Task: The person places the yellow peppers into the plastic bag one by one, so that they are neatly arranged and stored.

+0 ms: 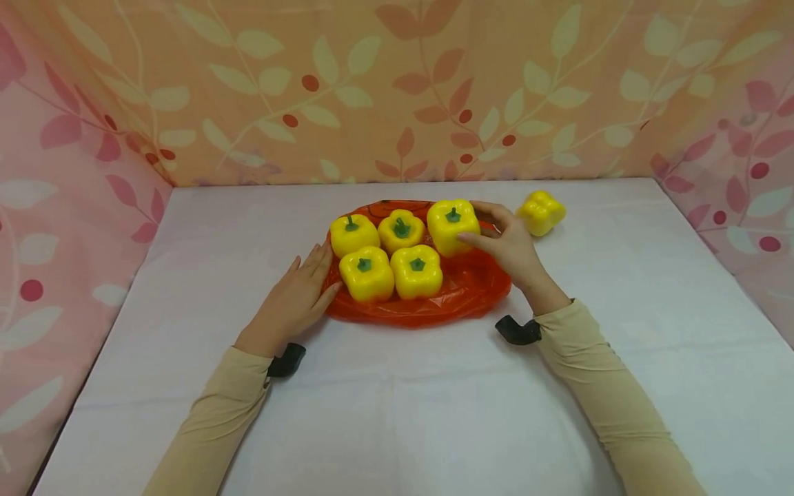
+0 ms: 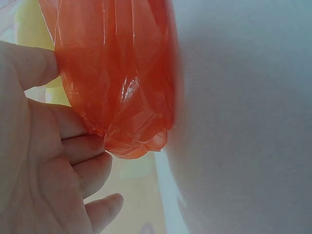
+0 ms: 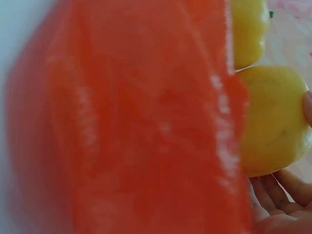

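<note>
My right hand (image 1: 511,244) grips a yellow bell pepper (image 1: 453,229) between thumb and fingers, over the back right part of a red plastic bag (image 1: 471,289). In the right wrist view, fingers (image 3: 287,187) curve under the held pepper (image 3: 273,122), and the bag (image 3: 146,122) hides much of the hand. Two peppers stand at the front of the bag, a left one (image 1: 366,274) and a right one (image 1: 417,272); behind them are two more (image 1: 353,235). My left hand (image 1: 298,293) rests against the bag's left side, fingers extended; its fingertips touch the bag (image 2: 117,73) in the left wrist view.
Another yellow pepper (image 1: 542,213) lies on its side on the white tabletop (image 1: 397,399), just beyond my right hand. Leaf-patterned cloth (image 1: 397,89) closes off the table's back, and pink cloth (image 1: 753,145) hangs at the sides. Each wrist carries a black camera mount (image 1: 518,331).
</note>
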`<state>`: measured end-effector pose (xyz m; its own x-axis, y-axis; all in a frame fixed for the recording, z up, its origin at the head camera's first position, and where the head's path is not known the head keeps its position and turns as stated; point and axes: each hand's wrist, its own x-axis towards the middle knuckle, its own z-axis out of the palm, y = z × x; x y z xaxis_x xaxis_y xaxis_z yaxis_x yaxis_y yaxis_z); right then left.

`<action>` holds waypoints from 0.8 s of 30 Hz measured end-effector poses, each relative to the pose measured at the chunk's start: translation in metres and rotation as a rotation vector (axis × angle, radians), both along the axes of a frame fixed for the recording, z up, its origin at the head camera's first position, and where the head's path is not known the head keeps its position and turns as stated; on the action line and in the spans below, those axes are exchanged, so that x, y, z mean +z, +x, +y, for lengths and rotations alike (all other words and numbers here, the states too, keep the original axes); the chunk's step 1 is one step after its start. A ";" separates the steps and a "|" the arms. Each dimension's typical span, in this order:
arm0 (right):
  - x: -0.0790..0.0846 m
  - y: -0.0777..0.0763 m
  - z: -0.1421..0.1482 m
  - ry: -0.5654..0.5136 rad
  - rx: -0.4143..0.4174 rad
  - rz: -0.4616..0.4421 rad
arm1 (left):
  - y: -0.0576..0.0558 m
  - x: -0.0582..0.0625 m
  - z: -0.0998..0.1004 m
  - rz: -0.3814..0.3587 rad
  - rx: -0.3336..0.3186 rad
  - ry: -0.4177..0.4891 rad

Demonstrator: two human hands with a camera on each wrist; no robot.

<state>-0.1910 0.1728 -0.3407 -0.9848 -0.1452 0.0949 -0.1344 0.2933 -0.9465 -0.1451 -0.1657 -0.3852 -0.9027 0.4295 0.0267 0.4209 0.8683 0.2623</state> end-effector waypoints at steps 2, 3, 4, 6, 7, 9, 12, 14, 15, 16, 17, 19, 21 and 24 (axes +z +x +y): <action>-0.003 -0.001 0.000 0.008 -0.012 -0.016 | 0.000 -0.001 0.000 0.005 -0.002 -0.001; -0.004 -0.002 0.000 0.013 -0.018 -0.024 | -0.001 -0.001 0.000 0.006 -0.003 0.000; -0.006 -0.003 -0.001 0.019 -0.026 -0.030 | 0.000 -0.001 0.000 0.006 -0.004 0.002; -0.009 -0.004 -0.001 0.039 -0.040 -0.031 | -0.001 -0.001 0.000 0.006 -0.005 0.003; -0.011 -0.005 -0.002 0.051 -0.045 -0.026 | -0.001 -0.001 -0.001 0.006 -0.005 0.004; -0.013 -0.007 -0.003 0.080 -0.048 -0.011 | -0.001 -0.001 0.000 0.007 -0.005 0.005; -0.017 -0.010 -0.005 0.120 -0.048 0.004 | -0.001 0.000 0.000 0.008 -0.004 0.003; -0.019 -0.013 -0.006 0.139 -0.051 0.000 | 0.000 0.000 0.000 0.007 -0.005 0.003; -0.020 -0.014 -0.006 0.148 -0.055 -0.006 | 0.000 0.000 0.000 0.006 -0.005 0.004; -0.021 -0.014 -0.006 0.154 -0.058 -0.013 | 0.000 0.000 0.000 0.004 -0.005 0.004; -0.022 -0.015 -0.006 0.164 -0.062 -0.018 | 0.000 0.000 0.000 0.002 -0.006 0.004; -0.023 -0.017 -0.006 0.181 -0.065 -0.026 | -0.001 0.000 0.000 -0.004 -0.006 0.004; -0.024 -0.018 -0.005 0.190 -0.064 -0.029 | -0.001 0.000 0.000 -0.008 -0.006 0.002; -0.025 -0.020 -0.005 0.186 -0.061 -0.031 | -0.001 -0.001 -0.001 -0.007 -0.003 -0.001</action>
